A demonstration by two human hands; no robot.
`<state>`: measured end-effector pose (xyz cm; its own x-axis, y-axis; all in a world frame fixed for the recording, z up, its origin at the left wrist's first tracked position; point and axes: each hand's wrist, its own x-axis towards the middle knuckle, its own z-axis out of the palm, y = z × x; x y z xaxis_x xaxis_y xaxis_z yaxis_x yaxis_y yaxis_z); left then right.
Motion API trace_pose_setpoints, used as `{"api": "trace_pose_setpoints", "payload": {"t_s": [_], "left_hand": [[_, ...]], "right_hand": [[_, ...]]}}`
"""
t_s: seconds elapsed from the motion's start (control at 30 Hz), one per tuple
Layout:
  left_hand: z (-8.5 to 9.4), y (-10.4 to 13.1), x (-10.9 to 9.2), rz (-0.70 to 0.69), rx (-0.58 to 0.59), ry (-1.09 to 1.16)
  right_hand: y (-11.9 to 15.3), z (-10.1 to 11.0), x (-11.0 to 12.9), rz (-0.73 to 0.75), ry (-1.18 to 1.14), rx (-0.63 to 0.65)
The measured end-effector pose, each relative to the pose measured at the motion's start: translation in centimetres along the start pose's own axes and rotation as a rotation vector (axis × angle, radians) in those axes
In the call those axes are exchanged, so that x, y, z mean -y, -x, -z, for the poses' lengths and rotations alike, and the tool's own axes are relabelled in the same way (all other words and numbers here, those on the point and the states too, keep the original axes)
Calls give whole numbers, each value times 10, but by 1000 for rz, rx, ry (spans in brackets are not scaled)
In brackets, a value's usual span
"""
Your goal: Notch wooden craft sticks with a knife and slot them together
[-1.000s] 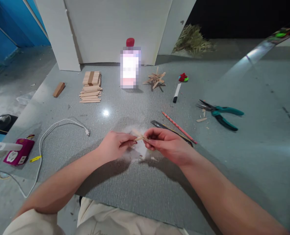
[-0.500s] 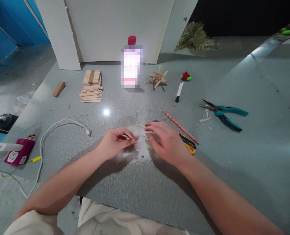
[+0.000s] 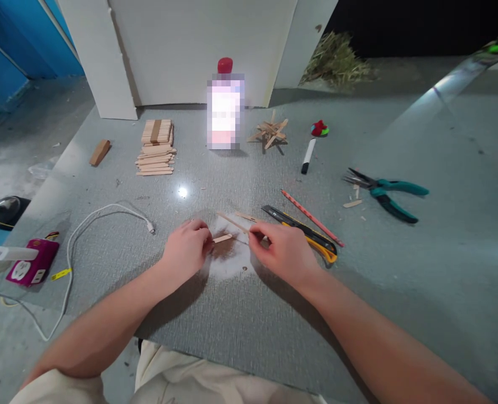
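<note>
My left hand (image 3: 187, 245) is closed on a short wooden stick (image 3: 222, 239), whose pale rounded end pokes out to the right over a brownish patch on the table. Between the thumb and fingers of my right hand (image 3: 279, 245) is a longer thin wooden stick (image 3: 232, 221), slanting up to the left. Another wooden piece (image 3: 245, 216) lies just behind it. Beside my right hand a yellow and black utility knife (image 3: 301, 230) rests on the grey table, with a red pencil (image 3: 311, 217) alongside it.
Stacked craft sticks (image 3: 156, 147) lie at the back left, and a pile of crossed sticks (image 3: 269, 133) at the back. A red-capped bottle (image 3: 225, 66) stands between them. Teal-handled pliers (image 3: 385, 193) lie at right. A white cable (image 3: 101, 209) curves at left near a purple power adapter (image 3: 33, 261).
My right hand has picked up a thin stick and lifted it at a slant, uncovering more of the utility knife. My left hand has shifted slightly left and turned its short stick.
</note>
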<state>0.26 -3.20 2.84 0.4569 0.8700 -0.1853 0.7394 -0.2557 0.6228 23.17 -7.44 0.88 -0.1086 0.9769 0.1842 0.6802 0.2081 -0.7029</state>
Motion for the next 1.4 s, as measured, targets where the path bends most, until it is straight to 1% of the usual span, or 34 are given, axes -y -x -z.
{"api": "trace_pose_setpoints", "payload": {"t_s": [0.13, 0.23, 0.3, 0.4, 0.53, 0.63, 0.77, 0.97, 1.13, 1.3, 1.4], "left_hand": [[-5, -2, 2, 21, 31, -33], [-3, -2, 3, 33, 44, 27], [0, -2, 5, 38, 67, 116], [4, -3, 7, 48, 102, 310], [2, -4, 9, 60, 132, 551], [1, -5, 8, 90, 127, 647], [2, -6, 5, 116, 126, 718], [3, -6, 5, 126, 113, 776], [1, -7, 6, 127, 108, 807], [0, -4, 6, 101, 100, 865], [0, -1, 4, 53, 109, 866]], "right_hand": [[0, -2, -3, -3, -43, -27], [0, -4, -6, -22, -118, -25], [0, -5, -9, -44, -187, -20], [0, -7, -11, -90, -299, -11], [0, -4, -8, -145, -401, -29], [-1, -1, -5, -176, -447, -53], [-2, 1, -5, -189, -494, -59], [-2, 0, -6, -177, -531, -64], [0, -1, -6, -156, -508, -56], [1, 2, 0, -105, -439, -6], [1, 6, 8, -67, -384, 40]]}}
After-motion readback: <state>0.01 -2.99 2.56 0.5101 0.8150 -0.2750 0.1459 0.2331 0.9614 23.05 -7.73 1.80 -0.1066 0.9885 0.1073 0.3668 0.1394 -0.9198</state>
